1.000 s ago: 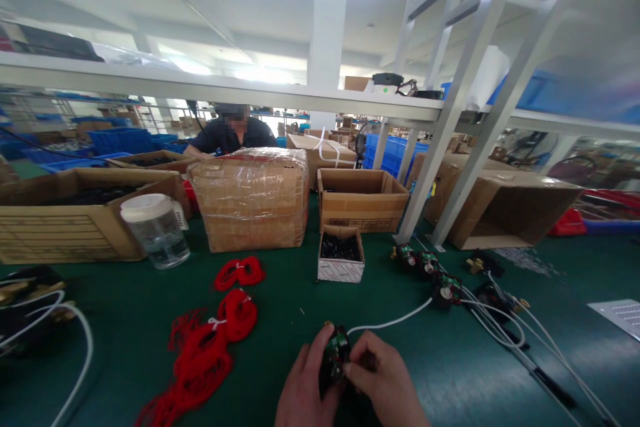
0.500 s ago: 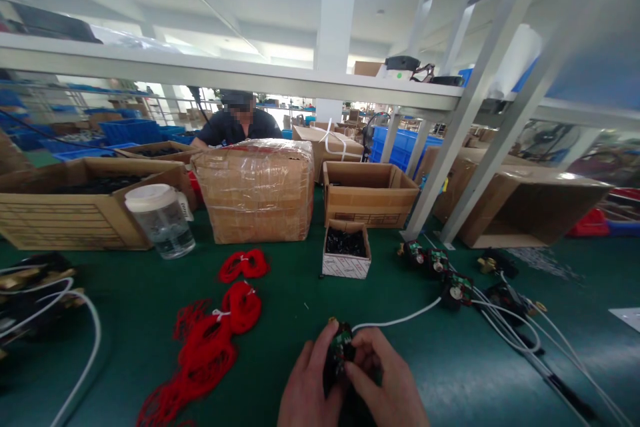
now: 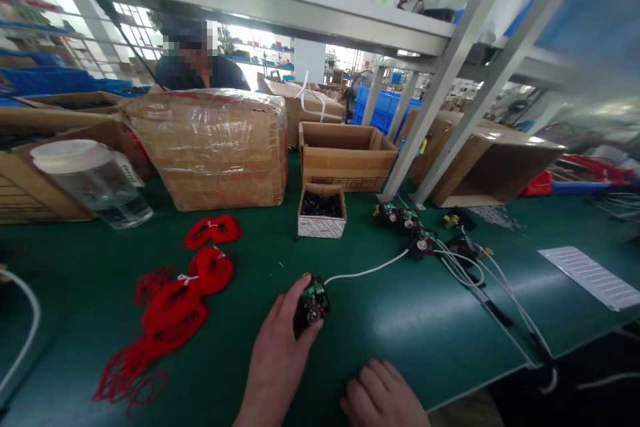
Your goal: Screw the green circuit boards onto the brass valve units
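In the head view my left hand (image 3: 280,340) grips a small black device with a green circuit board (image 3: 314,299), thumb and fingers around its sides. A round clear-and-metal part and red wires show on its open face. From its upper right a white cable runs to similar circuit-board devices (image 3: 423,242) farther right. My right hand (image 3: 383,395) is down by the table's front edge, away from the device. Its fingers are curled together, and whatever may be inside them is hidden.
Bundles of red cord (image 3: 175,313) lie to the left. A small white box of black parts (image 3: 321,227) stands ahead, before cardboard boxes (image 3: 230,153). A water jug (image 3: 95,183) stands back left; a printed sheet (image 3: 590,275) lies right. Metal posts (image 3: 453,80) support a shelf. One person sits opposite.
My right hand has left the device and moved down and right toward the table edge. My left hand still holds the device. The camera view has turned right and down.
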The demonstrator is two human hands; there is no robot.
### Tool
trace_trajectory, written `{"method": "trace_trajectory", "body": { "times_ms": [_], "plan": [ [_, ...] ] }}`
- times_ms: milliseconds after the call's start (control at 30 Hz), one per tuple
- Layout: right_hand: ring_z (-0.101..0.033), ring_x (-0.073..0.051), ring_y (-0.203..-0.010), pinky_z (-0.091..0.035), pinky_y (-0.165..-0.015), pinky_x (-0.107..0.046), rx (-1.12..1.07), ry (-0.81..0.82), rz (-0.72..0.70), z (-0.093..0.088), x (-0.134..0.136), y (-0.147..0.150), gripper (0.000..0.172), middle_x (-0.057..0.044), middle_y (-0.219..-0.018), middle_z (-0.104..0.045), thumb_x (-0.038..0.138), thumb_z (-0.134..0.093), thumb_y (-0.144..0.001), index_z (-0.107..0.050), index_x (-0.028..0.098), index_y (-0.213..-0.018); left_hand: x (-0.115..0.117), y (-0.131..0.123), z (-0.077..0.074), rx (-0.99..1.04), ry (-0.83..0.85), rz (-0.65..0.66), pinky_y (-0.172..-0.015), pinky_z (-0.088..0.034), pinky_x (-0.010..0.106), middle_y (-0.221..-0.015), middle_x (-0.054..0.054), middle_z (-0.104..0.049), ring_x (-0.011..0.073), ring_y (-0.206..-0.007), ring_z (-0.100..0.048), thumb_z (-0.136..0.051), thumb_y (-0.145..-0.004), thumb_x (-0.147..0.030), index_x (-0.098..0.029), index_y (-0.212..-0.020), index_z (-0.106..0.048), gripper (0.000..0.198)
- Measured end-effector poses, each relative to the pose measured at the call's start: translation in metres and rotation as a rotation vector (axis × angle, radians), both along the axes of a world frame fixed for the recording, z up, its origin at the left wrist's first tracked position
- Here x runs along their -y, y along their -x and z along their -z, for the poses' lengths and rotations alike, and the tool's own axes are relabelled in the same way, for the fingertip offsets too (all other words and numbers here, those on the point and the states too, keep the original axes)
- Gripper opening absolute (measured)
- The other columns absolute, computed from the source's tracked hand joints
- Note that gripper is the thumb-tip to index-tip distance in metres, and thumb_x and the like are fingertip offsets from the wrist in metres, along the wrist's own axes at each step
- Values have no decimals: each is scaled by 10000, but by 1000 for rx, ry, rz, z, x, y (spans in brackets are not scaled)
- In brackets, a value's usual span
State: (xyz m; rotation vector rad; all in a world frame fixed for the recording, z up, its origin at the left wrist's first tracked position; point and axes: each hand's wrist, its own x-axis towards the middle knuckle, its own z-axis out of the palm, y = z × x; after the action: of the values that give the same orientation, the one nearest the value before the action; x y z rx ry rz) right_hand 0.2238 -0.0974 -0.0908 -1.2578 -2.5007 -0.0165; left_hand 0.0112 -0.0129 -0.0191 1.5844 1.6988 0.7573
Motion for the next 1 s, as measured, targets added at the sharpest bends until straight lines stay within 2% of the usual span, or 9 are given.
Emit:
{"method": "trace_trajectory", "body": {
  "times_ms": [100,200,300,367,467,533,667,900,1000],
  "plan": [
    [-630,-196,-630,-416,-614,-294,21,33,84,-19,-14,13,215,-24,-671,-667,329,-624,-947,-619,240,-752,-1,0,1,-35,-10,5,-1090,-448,428,-1416,18,-587,260,-1292,-570,-581,-822,-295,-330,-1426,-462,617],
    [-612,-162,-592,-374,-555,-277,-137,198,289,-51,-41,23,302,-7,-673,-643,360,-535,-1009,-578,228,-741,-2,1,3,-78,-22,10,-1084,-457,438,-1429,21,-583,270,-1286,-578,-584,-819,-317,-321,-1429,-454,625],
    [-634,-211,-753,-430,-631,-289,-172,249,471,-70,-65,22,167,-47,-844,-643,278,-634,-946,-602,216,-795,-2,2,5,-111,-43,1,-1091,-453,456,-1438,33,-578,279,-1289,-577,-580,-825,-356,-305,-1430,-448,622],
    [-625,-240,-860,-472,-704,-313,-219,280,476,-71,-70,14,88,-60,-967,-619,196,-707,-862,-622,218,-850,-2,3,4,-113,-50,1,-1098,-449,458,-1441,40,-577,279,-1297,-572,-580,-822,-369,-292,-1425,-451,621],
    [-614,-198,-858,-510,-748,-305,-458,388,396,-62,-62,-8,276,-38,-1067,-578,109,-692,-801,-630,246,-1032,-2,3,2,-119,-25,5,-1093,-456,467,-1446,45,-576,285,-1303,-569,-579,-817,-387,-289,-1427,-450,632],
    [-607,-175,-819,-520,-724,-290,-599,433,406,-56,-52,-25,399,-36,-1086,-562,88,-659,-780,-611,252,-1141,-2,3,0,-133,4,1,-1075,-471,486,-1445,55,-577,300,-1297,-575,-574,-818,-410,-286,-1439,-441,647],
    [-596,-173,-786,-512,-680,-281,-683,459,476,-54,-39,-48,359,-30,-1002,-566,96,-609,-772,-647,242,-1098,-4,2,-1,-140,27,-20,-1030,-506,508,-1423,68,-597,321,-1268,-597,-581,-808,-438,-279,-1437,-446,663],
    [-582,-169,-794,-475,-706,-277,-604,527,410,-64,-55,-27,387,-16,-1029,-581,75,-620,-758,-670,272,-1087,-5,2,3,-114,9,-16,-1086,-464,492,-1430,59,-589,308,-1275,-590,-577,-794,-441,-271,-1415,-468,653],
    [-595,-181,-848,-459,-741,-283,-585,514,388,-66,-64,-19,241,-15,-1007,-591,95,-614,-797,-679,256,-964,-5,2,4,-92,-4,-13,-1098,-455,471,-1412,46,-603,293,-1267,-596,-573,-798,-419,-279,-1407,-477,632]
  ]
}}
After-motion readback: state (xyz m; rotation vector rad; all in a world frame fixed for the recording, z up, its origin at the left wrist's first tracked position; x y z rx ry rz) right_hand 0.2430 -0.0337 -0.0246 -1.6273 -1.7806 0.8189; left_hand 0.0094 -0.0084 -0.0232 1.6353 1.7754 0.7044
